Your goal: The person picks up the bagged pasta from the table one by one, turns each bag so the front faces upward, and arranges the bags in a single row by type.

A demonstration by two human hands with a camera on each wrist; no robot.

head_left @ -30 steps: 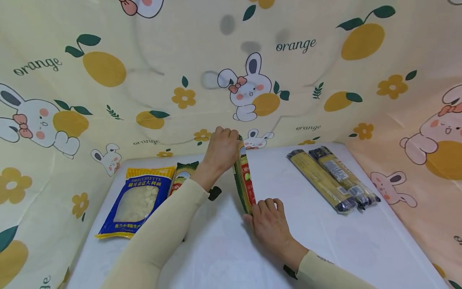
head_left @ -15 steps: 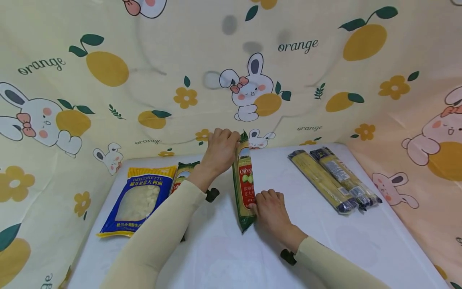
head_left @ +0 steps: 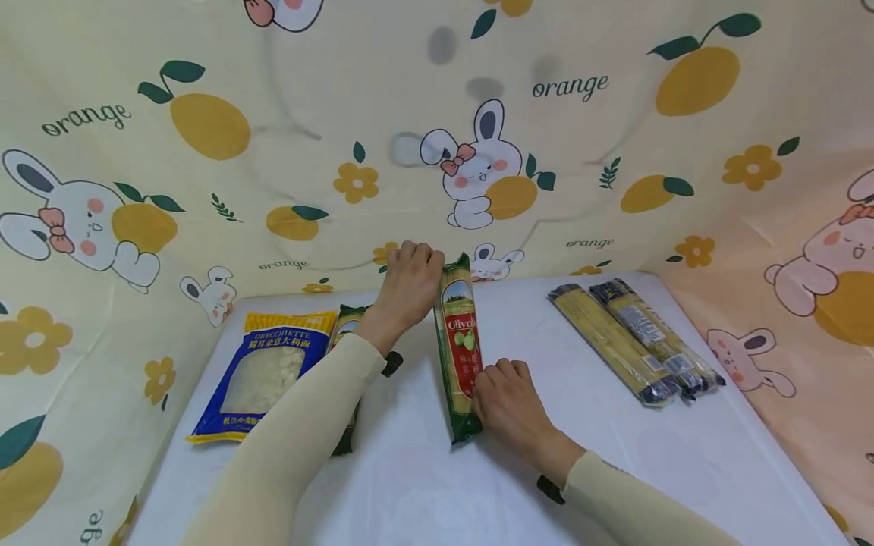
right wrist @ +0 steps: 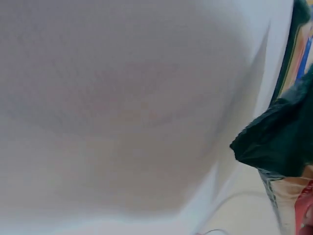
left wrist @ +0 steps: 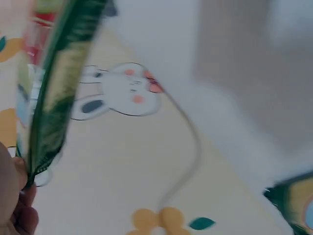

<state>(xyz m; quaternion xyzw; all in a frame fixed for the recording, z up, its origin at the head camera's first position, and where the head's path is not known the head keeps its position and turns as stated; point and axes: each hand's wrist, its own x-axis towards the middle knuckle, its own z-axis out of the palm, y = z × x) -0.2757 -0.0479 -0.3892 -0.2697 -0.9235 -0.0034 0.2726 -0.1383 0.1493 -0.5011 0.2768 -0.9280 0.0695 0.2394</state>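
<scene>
A long green-and-red pack of spaghetti (head_left: 459, 334) leans nearly upright over the middle of the table, its printed front toward the head camera. My left hand (head_left: 410, 282) pinches the top end, and in the left wrist view fingers (left wrist: 27, 215) close on the green tip of the wrapper. Lower down, my right hand (head_left: 508, 406) grips the right edge near the bottom. In the right wrist view the green wrapper end (right wrist: 279, 137) juts in from the right, with only a bit of a finger showing at the corner.
At left lie a blue-and-yellow bag of orecchiette (head_left: 266, 371) and a second green pasta pack (head_left: 346, 322), partly hidden by the left arm. Two dark-ended spaghetti packs (head_left: 608, 341) lie side by side at right. A printed cloth (head_left: 382, 91) rises behind the white table (head_left: 410, 493).
The spaghetti pack has turned from nearly edge-on to showing its front. My left hand has shifted slightly left with its top, and the right hand now sits along its lower edge.
</scene>
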